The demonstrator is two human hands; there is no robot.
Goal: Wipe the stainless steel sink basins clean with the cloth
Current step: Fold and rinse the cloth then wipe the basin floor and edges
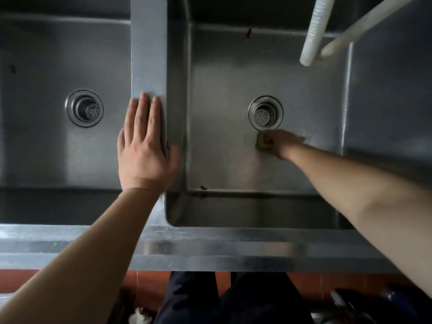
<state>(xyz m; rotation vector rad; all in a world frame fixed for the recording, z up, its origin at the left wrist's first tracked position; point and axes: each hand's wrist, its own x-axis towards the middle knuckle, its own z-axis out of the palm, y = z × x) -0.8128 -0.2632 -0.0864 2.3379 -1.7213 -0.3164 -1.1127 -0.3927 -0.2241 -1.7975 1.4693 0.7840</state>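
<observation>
While your right hand (279, 142) grips the yellowish cloth (263, 143) on the right basin (233, 160) floor just beside its drain (265, 114), your left hand (145, 146) rests flat, fingers straight, on the divider (148, 54). Dark specks at this basin's near-left and far edges, and the left basin (35, 148), look not yet wiped.

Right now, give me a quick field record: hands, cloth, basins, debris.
left hand: flat on the divider between basins, holds nothing
right hand: grips the cloth, pressed to the right basin floor
cloth: yellowish, just below the right drain
left basin: untouched by either hand
debris: dark bits at the right basin's far edge and near edge
</observation>
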